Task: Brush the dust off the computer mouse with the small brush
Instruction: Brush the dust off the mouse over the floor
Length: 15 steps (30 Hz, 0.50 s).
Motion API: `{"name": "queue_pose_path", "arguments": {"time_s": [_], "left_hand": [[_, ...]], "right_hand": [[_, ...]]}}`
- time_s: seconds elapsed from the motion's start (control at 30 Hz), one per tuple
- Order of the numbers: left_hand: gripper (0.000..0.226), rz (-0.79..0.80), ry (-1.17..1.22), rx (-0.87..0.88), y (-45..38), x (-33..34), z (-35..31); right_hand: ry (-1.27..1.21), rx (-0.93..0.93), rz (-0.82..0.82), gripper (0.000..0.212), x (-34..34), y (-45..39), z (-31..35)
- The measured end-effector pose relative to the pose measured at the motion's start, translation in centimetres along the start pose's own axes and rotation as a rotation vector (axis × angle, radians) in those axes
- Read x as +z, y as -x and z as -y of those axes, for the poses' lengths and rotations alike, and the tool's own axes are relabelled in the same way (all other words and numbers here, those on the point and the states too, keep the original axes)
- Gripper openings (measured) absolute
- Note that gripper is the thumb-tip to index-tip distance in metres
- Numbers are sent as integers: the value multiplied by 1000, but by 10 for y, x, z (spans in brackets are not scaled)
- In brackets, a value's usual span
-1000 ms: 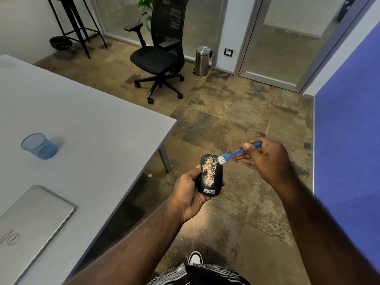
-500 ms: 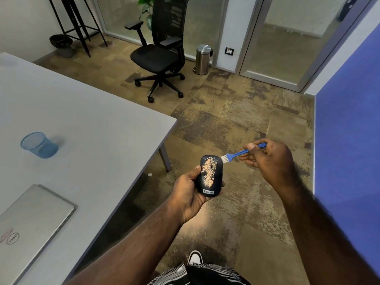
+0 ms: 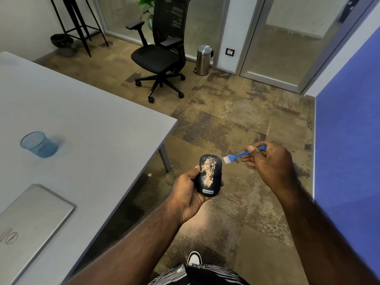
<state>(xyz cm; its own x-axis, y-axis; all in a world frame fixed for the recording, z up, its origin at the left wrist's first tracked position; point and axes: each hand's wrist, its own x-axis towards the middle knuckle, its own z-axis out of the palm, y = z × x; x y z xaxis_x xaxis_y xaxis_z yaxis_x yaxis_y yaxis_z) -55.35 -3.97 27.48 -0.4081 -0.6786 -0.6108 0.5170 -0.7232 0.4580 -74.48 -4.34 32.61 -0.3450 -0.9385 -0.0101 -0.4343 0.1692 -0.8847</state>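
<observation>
A black computer mouse (image 3: 213,183) with a streak of tan dust down its top is held upright in my left hand (image 3: 188,194), off the table's corner and over the floor. My right hand (image 3: 269,161) pinches the handle of a small blue brush (image 3: 239,154). Its white bristles point down and left, a short gap to the right of the mouse's top edge, not touching it.
A grey table (image 3: 92,124) fills the left, carrying a blue mesh cup (image 3: 38,144) and a shut silver laptop (image 3: 28,219). A black office chair (image 3: 162,56) and a steel bin (image 3: 203,59) stand beyond. A blue wall (image 3: 349,140) runs along the right. My shoe (image 3: 193,258) shows below.
The brush bristles were touching the mouse's upper right edge; my right hand has drawn the brush away to the right. The mouse and left hand stayed put.
</observation>
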Motion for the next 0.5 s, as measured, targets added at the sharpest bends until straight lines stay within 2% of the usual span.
{"name": "queue_pose_path", "arguments": {"time_s": [0.1, 0.2, 0.3, 0.37, 0.5], "left_hand": [[43, -1, 17, 4, 0, 1, 0], [39, -20, 44, 13, -2, 3, -1], [40, -40, 80, 20, -4, 6, -1], [41, -41, 94, 18, -6, 6, -1], [39, -37, 74, 10, -6, 6, -1]], "right_hand": [[-83, -13, 4, 15, -7, 3, 6], [-155, -55, 159, 16, -14, 16, 15], [-104, -71, 268, 16, -9, 29, 12], [-54, -79, 250, 11, -4, 32, 6], [-1, -101, 75, 7, -4, 26, -2]]}}
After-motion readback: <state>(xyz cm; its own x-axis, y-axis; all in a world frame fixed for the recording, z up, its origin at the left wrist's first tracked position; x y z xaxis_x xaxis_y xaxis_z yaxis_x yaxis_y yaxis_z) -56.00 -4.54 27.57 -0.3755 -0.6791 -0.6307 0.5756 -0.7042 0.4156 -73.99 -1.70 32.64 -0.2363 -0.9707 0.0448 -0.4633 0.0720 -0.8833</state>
